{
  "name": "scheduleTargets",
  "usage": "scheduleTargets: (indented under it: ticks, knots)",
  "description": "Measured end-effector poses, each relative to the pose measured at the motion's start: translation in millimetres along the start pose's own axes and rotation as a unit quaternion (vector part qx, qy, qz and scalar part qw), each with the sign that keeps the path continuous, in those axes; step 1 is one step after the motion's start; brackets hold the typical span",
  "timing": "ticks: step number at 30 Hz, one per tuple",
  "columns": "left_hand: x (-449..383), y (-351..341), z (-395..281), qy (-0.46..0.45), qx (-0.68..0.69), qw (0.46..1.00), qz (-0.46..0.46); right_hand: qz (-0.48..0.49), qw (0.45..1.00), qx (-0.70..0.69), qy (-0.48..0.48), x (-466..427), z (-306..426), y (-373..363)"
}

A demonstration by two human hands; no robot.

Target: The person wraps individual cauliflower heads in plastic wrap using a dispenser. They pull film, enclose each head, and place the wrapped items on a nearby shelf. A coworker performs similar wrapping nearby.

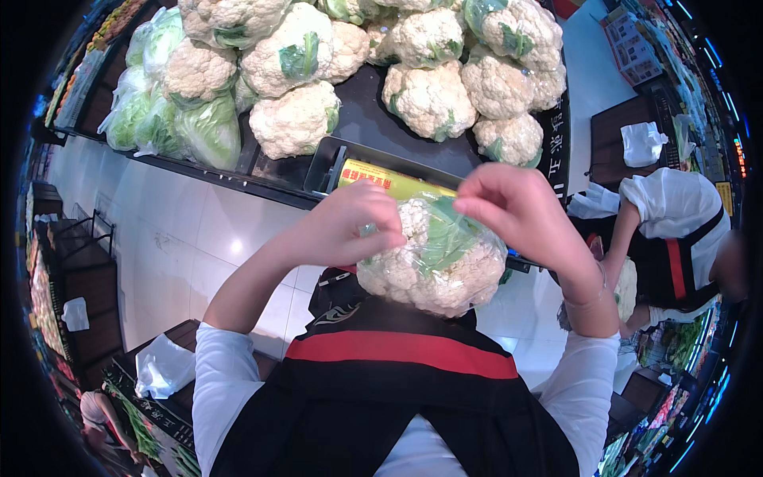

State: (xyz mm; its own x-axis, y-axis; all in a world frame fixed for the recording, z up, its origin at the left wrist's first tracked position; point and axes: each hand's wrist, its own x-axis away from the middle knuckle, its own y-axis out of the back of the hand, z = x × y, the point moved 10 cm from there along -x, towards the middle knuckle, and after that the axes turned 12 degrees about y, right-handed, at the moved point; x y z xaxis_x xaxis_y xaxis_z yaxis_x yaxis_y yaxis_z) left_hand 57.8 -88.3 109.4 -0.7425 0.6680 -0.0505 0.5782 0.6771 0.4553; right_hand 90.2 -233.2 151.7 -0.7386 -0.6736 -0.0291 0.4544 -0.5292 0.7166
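Observation:
A cauliflower in clear plastic film point(441, 262) is right in front of my body, between my two hands. My left hand point(360, 223) is at its upper left side with curled fingers, and my right hand point(506, 206) is at its upper right, thumb and forefinger near the film over a green leaf. Whether either hand pinches the film is hard to make out. Just behind the cauliflower, a yellow roll of film point(387, 179) with printed writing lies in a dark tray point(325, 162) at the display's front edge.
Wrapped cauliflowers point(429, 98) are piled on the black display stand point(369, 128), with bagged green cabbages point(208, 128) at its left. A co-worker point(673, 238) in a black and red apron stands close on the right, holding a cauliflower point(626, 289). Plastic bags point(164, 365) lie on a stand at lower left.

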Motion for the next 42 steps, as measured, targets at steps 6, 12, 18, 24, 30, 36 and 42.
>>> scheduleTargets:
  ticks: [6, 12, 18, 24, 30, 36, 42]
  knots:
    - [-32, 11, 46, 0.150, 0.016, 0.986, -0.065, 0.112, 0.987, 0.073, -0.088, -23, -48, -21]
    - [-49, 4, 40, 0.092, -0.018, 0.995, -0.031, 0.131, 0.989, 0.041, -0.061, -26, -45, -22]
    - [-26, 20, 9, -0.044, -0.064, 0.990, -0.117, 0.001, 0.992, 0.109, 0.067, -12, -3, 0]
    - [-10, 1, 14, -0.029, 0.009, 0.999, -0.037, 0.006, 0.988, 0.087, 0.125, 5, 17, -7]
    - [0, -13, -4, -0.089, -0.063, 0.994, -0.003, -0.023, 0.992, 0.017, 0.120, 10, 20, -6]
    - [-1, -12, -3, -0.089, -0.020, 0.996, 0.011, -0.007, 0.992, -0.003, 0.127, 18, 21, -22]
    - [0, -10, -2, -0.077, -0.024, 0.996, 0.021, 0.043, 0.983, 0.050, 0.172, 30, 38, -22]
